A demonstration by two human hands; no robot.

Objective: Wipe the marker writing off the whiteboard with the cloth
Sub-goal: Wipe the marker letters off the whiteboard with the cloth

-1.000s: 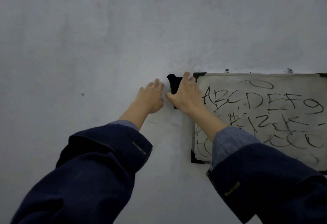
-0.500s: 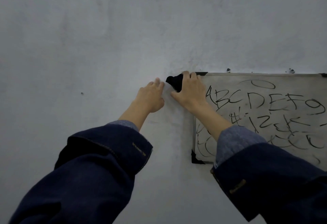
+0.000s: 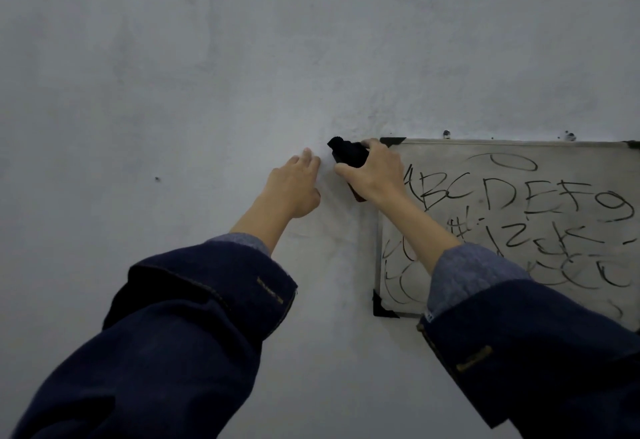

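The black bunched cloth (image 3: 347,155) sits in your right hand (image 3: 375,175), against the pale wall just beside the top left corner of the grey-framed rectangular whiteboard (image 3: 502,230). Your fingers are curled around the cloth and the thumb closes it from the lower side, so this hand grips it firmly. The black marker writing (image 3: 519,196), letters from A to G in the top row and looser scribbles below them, covers the board and looks untouched, so I judge that the wiping is not yet begun and you are at the step of bringing the cloth to the surface. Your left hand (image 3: 294,189) lies flat on the painted wall (image 3: 173,92), near the cloth but apart from it, with fingers straight and holding nothing. For the next move, you need to carry the cloth to the right, over the frame, press it on the first letters and drag it along the row with steady pressure
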